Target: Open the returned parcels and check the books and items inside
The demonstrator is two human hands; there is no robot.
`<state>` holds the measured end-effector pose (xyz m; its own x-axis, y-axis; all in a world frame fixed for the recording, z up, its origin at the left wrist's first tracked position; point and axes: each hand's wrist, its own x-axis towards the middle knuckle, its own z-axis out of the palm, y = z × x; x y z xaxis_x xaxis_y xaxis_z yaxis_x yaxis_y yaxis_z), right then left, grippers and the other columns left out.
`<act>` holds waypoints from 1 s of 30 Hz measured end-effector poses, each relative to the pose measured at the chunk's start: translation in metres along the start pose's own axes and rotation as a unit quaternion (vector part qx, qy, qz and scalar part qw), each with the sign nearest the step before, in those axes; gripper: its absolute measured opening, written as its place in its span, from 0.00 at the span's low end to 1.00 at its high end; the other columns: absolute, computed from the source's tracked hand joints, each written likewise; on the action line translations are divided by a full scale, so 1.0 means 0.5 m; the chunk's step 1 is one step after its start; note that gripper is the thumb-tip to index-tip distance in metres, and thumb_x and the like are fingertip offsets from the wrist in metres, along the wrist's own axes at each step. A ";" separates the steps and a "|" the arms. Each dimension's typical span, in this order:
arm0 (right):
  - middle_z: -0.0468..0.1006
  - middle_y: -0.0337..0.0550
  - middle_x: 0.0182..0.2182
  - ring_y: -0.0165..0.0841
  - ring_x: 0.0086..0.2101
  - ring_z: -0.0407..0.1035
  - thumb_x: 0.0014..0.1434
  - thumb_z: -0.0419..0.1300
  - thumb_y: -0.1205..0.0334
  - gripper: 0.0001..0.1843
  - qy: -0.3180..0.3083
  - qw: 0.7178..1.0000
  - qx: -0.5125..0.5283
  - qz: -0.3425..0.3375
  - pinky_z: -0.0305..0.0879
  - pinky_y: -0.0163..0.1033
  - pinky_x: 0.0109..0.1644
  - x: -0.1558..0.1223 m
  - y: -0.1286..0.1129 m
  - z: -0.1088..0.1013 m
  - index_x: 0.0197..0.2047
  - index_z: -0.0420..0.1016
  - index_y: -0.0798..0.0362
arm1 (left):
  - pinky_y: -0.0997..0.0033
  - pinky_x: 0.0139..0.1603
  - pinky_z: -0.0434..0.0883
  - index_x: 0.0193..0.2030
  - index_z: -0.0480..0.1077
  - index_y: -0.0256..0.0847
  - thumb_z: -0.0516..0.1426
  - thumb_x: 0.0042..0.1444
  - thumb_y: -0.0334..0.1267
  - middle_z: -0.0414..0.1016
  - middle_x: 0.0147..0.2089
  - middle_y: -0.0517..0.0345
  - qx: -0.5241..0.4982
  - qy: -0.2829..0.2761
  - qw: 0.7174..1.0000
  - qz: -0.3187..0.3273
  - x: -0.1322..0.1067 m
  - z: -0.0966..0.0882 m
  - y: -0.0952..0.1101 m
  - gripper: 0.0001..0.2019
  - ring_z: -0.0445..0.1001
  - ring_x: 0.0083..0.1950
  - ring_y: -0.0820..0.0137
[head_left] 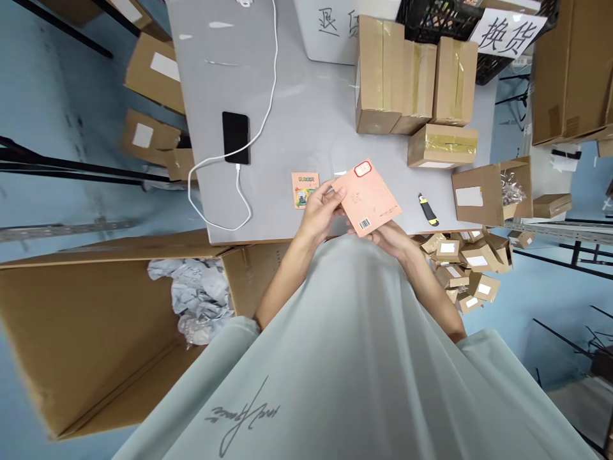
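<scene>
A thin pink booklet (370, 199) with a barcode and a red-outlined label is held tilted over the table's near edge. My left hand (320, 211) pinches its left side, thumb on top. From below, my right hand (387, 237) grips its lower right edge; most of those fingers are hidden under it. Just left of my left hand, a second small pink booklet (305, 190) with a colourful picture lies flat on the table. A black and yellow box cutter (428, 210) rests to the right of my right hand.
On the grey table (306, 121) lie a black phone (236, 138) and a white cable (274, 76). Taped cartons (380, 76) stand at back right beside a black crate (433, 22). A big open box (96, 338) with crumpled wrapping is at lower left; small boxes (472, 262) are piled at right.
</scene>
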<state>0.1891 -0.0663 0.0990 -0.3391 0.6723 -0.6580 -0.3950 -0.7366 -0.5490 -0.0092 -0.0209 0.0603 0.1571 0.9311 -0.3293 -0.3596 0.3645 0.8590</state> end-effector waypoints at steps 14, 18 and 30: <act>0.88 0.41 0.45 0.38 0.43 0.83 0.55 0.80 0.30 0.32 0.169 0.964 -0.114 -0.172 0.84 0.41 0.47 -0.045 0.014 -0.020 0.49 0.83 0.46 | 0.63 0.45 0.85 0.66 0.79 0.47 0.74 0.63 0.60 0.87 0.50 0.52 0.110 -0.080 0.990 0.028 0.064 -0.011 0.031 0.31 0.86 0.44 0.62; 0.88 0.40 0.44 0.37 0.41 0.82 0.57 0.78 0.31 0.31 0.185 0.959 -0.110 -0.184 0.84 0.40 0.45 -0.038 -0.005 -0.059 0.49 0.82 0.46 | 0.66 0.45 0.84 0.68 0.77 0.46 0.74 0.63 0.60 0.88 0.53 0.50 0.097 -0.097 0.990 0.011 0.079 0.038 0.029 0.33 0.86 0.48 0.62; 0.90 0.46 0.42 0.41 0.34 0.83 0.57 0.78 0.30 0.32 0.166 0.948 -0.070 -0.262 0.81 0.43 0.34 0.029 -0.173 -0.193 0.48 0.82 0.46 | 0.59 0.49 0.83 0.81 0.69 0.51 0.76 0.58 0.51 0.86 0.51 0.50 0.098 -0.101 0.987 -0.074 0.123 0.217 0.026 0.45 0.85 0.49 0.60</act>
<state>0.3008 0.0003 0.0871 0.1695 0.9055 -0.3890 -0.3093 -0.3259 -0.8934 0.0958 0.0391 0.0939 0.3817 0.8385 -0.3887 -0.1380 0.4676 0.8731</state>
